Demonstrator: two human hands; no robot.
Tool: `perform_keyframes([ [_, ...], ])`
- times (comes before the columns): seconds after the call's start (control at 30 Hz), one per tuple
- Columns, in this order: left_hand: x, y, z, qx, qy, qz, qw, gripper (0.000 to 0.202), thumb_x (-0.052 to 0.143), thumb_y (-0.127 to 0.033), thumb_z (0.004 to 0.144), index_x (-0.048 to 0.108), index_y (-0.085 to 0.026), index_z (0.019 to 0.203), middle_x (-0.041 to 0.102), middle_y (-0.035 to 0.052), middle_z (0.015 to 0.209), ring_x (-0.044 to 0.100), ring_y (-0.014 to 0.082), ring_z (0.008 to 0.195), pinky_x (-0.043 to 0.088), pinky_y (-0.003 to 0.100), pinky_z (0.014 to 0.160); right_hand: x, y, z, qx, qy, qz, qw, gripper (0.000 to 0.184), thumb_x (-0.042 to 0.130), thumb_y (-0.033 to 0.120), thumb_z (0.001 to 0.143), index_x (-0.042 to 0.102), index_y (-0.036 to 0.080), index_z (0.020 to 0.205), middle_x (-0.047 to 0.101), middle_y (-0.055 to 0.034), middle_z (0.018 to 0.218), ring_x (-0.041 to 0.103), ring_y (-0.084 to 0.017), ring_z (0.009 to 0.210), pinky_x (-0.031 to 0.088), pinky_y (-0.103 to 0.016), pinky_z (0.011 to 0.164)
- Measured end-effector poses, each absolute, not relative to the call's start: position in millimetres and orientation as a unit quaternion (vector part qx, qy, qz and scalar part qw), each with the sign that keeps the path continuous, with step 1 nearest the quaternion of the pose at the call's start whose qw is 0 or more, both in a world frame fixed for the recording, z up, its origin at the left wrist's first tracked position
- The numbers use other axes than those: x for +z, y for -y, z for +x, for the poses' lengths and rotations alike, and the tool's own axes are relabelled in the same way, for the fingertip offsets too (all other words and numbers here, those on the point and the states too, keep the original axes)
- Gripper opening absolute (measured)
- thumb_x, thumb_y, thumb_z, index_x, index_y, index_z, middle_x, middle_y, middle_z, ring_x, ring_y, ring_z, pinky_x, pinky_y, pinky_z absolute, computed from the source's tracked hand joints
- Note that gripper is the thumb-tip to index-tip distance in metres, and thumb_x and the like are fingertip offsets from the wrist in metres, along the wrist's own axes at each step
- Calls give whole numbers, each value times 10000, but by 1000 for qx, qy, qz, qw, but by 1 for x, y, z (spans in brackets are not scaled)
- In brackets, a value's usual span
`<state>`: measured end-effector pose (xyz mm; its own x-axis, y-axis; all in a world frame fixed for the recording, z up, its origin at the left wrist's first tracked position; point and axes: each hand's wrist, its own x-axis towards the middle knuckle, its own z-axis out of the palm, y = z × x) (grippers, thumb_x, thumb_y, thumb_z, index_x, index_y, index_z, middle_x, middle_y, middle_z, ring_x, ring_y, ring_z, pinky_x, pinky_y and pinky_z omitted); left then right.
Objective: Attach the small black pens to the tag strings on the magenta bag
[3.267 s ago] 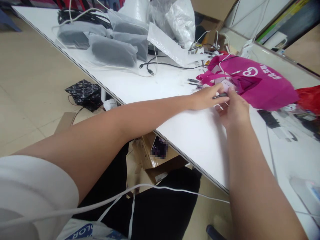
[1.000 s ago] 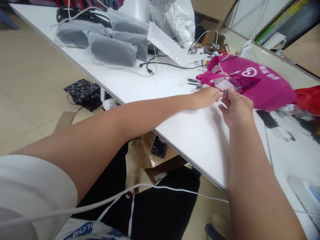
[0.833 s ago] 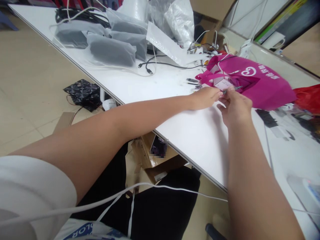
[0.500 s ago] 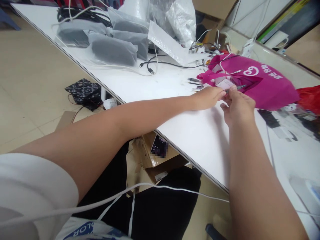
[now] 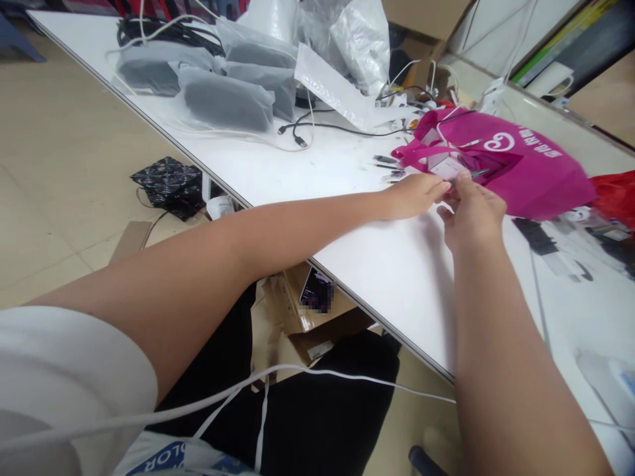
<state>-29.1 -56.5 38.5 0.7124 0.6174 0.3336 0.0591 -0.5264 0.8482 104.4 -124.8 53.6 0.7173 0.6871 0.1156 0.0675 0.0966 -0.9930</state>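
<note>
L hand [image 5: 414, 196]: fingers bent in, tips together at near end of a pen [image 5: 480, 174]; whether they actually grip it, can't tell, thumb side's partly hidden. R hand [image 5: 475, 210]: thumb + index drawn tight on the pen approx. mid-length, other fingers loosely curled beneath. Pen's far end pokes out past R fingers, in front of the pink bag [image 5: 550, 175]. Two hands meeting on so thin a thing prob. keeps it steady; R pinch near the middle leaves both ends accessible.

White box [image 5: 445, 166] sits just beyond the fingertips, by the bag's mouth. Pen parts [image 5: 384, 166] lie on table [image 5: 391, 264] just past L hand, prob. kept there for short reach. Black cable [image 5: 347, 133] & grey pouches [image 5: 225, 99] are farther off, likely pushed aside to free up work space. Phone [image 5: 316, 289] lies on carton [image 5: 297, 317] below table edge.

Vs. 3.3 s ago: pen then lay across L fingers, R fingertips at its end; now it sticks out beyond R hand toward bag. Vs. 0.5 s ago: hands & pen approx. same; bag, pouches etc. unmoved.
</note>
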Motion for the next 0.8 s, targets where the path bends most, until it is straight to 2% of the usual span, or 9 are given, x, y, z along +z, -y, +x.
perform_keyframes([
  [0.13, 34, 50, -27, 307, -176, 779, 518, 343, 602, -318, 1287, 688, -245, 963, 845, 112, 1085, 828, 261, 1167, 638, 422, 1136, 58, 126, 111, 168, 318, -646, 673, 471, 729, 164, 1277, 686, 230, 812, 683, 12, 785, 694, -136, 752, 473, -212, 602],
  [0.27, 28, 41, -29, 309, -121, 790, 516, 252, 736, -226, 1175, 742, -230, 922, 868, 115, 1101, 843, 254, 1169, 653, 433, 1163, 56, 128, 118, 51, 425, -631, 648, 433, 745, 122, 1243, 704, 237, 828, 699, 19, 790, 640, -136, 705, 514, -253, 672],
  [0.4, 22, 33, -35, 282, -117, 793, 528, 239, 796, -207, 1091, 758, -218, 856, 868, 117, 1056, 859, 268, 1129, 672, 483, 1186, 51, 133, 113, 37, 502, -648, 571, 402, 771, 94, 1204, 699, 249, 840, 736, 22, 806, 644, -141, 744, 533, -285, 791],
  [0.53, 21, 30, -37, 264, -119, 797, 531, 225, 788, -186, 1094, 767, -202, 871, 876, 144, 1111, 855, 265, 1150, 663, 473, 1212, 52, 132, 108, 22, 513, -663, 545, 435, 752, 118, 1208, 647, 259, 810, 748, 22, 807, 665, -150, 752, 543, -313, 837],
  [0.63, 21, 27, -34, 270, -114, 799, 525, 176, 778, -173, 1121, 795, -189, 947, 879, 147, 1169, 838, 254, 1168, 660, 455, 1216, 53, 126, 108, -8, 491, -671, 555, 414, 759, 81, 1165, 636, 258, 811, 704, 33, 750, 663, -162, 694, 543, -330, 786],
  [0.8, 8, 16, -24, 286, -110, 813, 494, 255, 747, -131, 1136, 741, -201, 892, 861, 114, 1072, 828, 240, 1079, 661, 456, 1141, 41, 116, 117, -27, 505, -666, 549, 374, 749, 85, 1149, 618, 256, 843, 674, 38, 747, 674, -173, 693, 543, -333, 753],
])
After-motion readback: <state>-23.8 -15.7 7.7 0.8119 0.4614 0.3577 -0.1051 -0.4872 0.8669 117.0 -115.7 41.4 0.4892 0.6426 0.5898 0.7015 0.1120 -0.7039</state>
